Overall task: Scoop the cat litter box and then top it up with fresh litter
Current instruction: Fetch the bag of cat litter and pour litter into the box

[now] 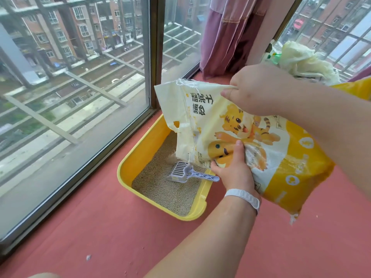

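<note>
Over litter box (pixel 128 157), both hands (pixel 259 91) grip bag (pixel 281 157).

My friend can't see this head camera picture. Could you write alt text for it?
Two bare hands tip a yellow and cream cat litter bag over a yellow litter box on a red floor by a window: the right hand pinches its top edge, the left hand grips its lower side. A grey scoop lies in the litter.
</note>
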The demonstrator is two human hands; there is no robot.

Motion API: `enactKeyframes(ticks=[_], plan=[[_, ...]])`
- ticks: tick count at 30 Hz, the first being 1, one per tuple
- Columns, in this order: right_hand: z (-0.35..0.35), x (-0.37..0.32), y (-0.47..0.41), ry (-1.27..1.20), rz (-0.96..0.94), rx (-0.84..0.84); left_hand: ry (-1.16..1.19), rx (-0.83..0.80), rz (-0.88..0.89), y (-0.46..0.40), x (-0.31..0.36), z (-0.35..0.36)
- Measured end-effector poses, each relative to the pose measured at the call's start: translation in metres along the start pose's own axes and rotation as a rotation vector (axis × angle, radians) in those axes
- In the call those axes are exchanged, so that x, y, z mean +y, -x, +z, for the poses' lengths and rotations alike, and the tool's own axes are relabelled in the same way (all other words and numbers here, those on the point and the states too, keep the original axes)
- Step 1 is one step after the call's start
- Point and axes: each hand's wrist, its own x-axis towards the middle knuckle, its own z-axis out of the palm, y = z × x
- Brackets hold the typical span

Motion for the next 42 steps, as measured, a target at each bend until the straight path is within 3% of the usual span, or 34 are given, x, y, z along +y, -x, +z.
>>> enactKeyframes(ticks=[10, 21, 30, 36, 39, 42], plan=[[0.007, -0.014, 0.010, -0.038, -0.016, -0.052, 0.000, 0.027, 0.015, 0.002, -0.007, -0.019], [0.014, 0.040, 0.048, -0.073, 0.182, -0.020, -0.232, -0.155, -0.011, 0.001, -0.031, -0.006], [0.062, 0.070, 0.087, -0.302, 0.368, 0.159, -0.538, -0.158, 0.238, -0.017, -0.025, -0.022], [0.093, 0.067, 0.105, -0.473, 0.364, 0.327, -0.550, -0.135, 0.348, -0.028, -0.011, -0.037], [0.095, 0.064, 0.112, -0.520, 0.331, 0.399, -0.496, -0.106, 0.337, -0.029, -0.003, -0.041], [0.095, 0.063, 0.118, -0.562, 0.314, 0.476, -0.365, -0.100, 0.187, -0.033, 0.008, -0.037]])
